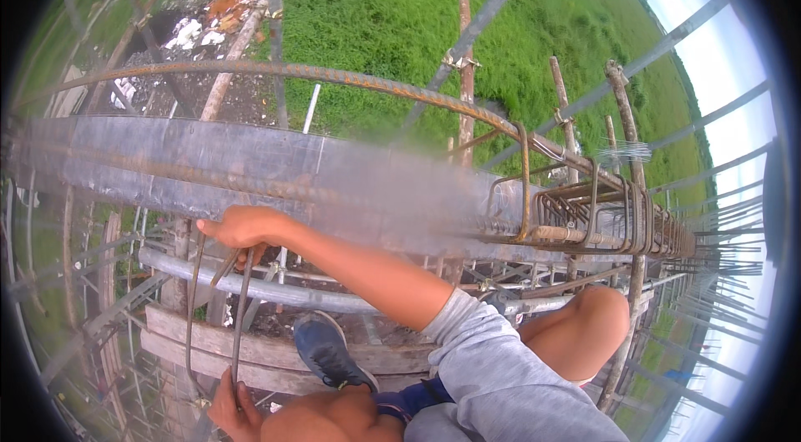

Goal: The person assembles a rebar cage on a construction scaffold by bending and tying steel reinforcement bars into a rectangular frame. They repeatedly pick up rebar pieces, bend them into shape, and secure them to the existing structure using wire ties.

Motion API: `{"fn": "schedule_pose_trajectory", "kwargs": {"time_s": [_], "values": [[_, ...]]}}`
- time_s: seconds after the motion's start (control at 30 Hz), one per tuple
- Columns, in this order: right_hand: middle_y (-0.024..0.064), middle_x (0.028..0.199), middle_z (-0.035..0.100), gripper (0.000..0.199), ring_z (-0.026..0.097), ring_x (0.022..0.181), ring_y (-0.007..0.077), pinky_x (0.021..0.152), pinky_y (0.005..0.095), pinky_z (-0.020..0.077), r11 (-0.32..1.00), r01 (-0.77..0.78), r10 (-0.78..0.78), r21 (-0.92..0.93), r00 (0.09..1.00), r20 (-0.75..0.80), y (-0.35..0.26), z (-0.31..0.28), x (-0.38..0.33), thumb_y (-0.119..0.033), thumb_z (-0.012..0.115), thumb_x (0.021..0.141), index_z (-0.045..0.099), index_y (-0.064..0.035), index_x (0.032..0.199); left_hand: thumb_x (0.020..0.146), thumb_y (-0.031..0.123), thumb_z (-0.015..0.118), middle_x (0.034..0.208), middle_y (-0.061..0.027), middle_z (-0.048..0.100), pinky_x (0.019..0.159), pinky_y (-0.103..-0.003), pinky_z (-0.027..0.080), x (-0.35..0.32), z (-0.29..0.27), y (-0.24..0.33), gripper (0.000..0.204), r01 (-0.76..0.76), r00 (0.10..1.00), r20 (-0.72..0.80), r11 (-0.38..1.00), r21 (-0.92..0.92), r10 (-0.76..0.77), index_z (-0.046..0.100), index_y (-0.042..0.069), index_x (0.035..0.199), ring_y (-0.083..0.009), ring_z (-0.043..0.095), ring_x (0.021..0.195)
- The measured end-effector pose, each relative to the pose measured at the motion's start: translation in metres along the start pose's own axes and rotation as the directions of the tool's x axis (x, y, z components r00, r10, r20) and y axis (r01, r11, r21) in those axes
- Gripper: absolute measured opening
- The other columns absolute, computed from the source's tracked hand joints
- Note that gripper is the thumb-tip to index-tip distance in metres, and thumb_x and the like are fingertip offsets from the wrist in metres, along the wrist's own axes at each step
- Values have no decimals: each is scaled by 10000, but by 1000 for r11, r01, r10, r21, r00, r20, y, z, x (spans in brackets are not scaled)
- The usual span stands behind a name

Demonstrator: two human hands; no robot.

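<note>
A bent steel rebar stirrup [241, 317] stands between my two hands at the left, over the gap beside the planks. My right arm, in a grey sleeve, reaches across to the left. Its hand [244, 227] is closed around the stirrup's upper end, with one finger pointing left. Lower down, my left hand [234, 411] grips the stirrup near its bottom, thumb and fingers about the bar. Just beyond my right hand runs a long ribbed rebar [192, 176] over a grey metal beam form [100, 137], partly blurred.
Another long rebar [334, 72] arches above the form. At the right, several stirrups [593, 204] hang on a rebar cage with upright poles around it. My shoe [325, 350] rests by wooden planks [275, 350]. A grey pipe [275, 292] crosses below; grass [359, 25] lies far beneath.
</note>
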State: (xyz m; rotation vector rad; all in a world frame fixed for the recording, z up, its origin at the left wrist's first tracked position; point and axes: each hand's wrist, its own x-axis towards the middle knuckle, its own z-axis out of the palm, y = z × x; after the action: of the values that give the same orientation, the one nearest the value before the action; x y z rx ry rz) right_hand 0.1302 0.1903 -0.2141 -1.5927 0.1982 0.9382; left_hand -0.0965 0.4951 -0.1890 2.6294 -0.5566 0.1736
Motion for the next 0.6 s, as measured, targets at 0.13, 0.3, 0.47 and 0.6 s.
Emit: {"fn": "schedule_pose_trajectory", "kwargs": {"time_s": [0.13, 0.3, 0.47, 0.6], "values": [[254, 1048, 683, 936, 724, 827, 275, 676, 396, 594, 988, 87, -87, 124, 996, -4, 26, 0, -30, -704, 310, 1007, 590, 175, 1159, 997, 136, 631, 1041, -185, 736, 741, -355, 537, 19, -21, -2, 299, 291, 954, 11, 916, -276, -300, 668, -81, 1200, -222, 659, 809], [335, 1165, 606, 854, 597, 1081, 457, 976, 517, 462, 877, 400, -481, -268, 734, -480, 30, 8, -56, -722, 393, 976, 563, 78, 1222, 1029, 255, 620, 553, 87, 301, 387, -222, 120, 25, -26, -25, 404, 538, 787, 287, 382, -751, -546, 627, -59, 1282, 15, 211, 440], [336, 1229, 535, 749, 569, 1087, 480, 947, 538, 471, 825, 496, -561, -271, 780, -279, 20, 8, -71, -584, 452, 1012, 497, 96, 1324, 1022, 249, 627, 558, 80, 313, 376, -225, 148, 24, -33, -36, 389, 544, 772, 342, 280, -791, -536, 636, -66, 1251, 0, 222, 434], [304, 1173, 575, 608, 597, 1027, 459, 919, 492, 493, 691, 390, -692, -609, 602, -400, 18, 26, -101, -414, 544, 1022, 512, 112, 1326, 1008, 243, 647, 563, 82, 319, 382, -226, 146, 27, -30, -23, 399, 509, 803, 338, 269, -817, -491, 630, -81, 1240, -3, 226, 434]]}}
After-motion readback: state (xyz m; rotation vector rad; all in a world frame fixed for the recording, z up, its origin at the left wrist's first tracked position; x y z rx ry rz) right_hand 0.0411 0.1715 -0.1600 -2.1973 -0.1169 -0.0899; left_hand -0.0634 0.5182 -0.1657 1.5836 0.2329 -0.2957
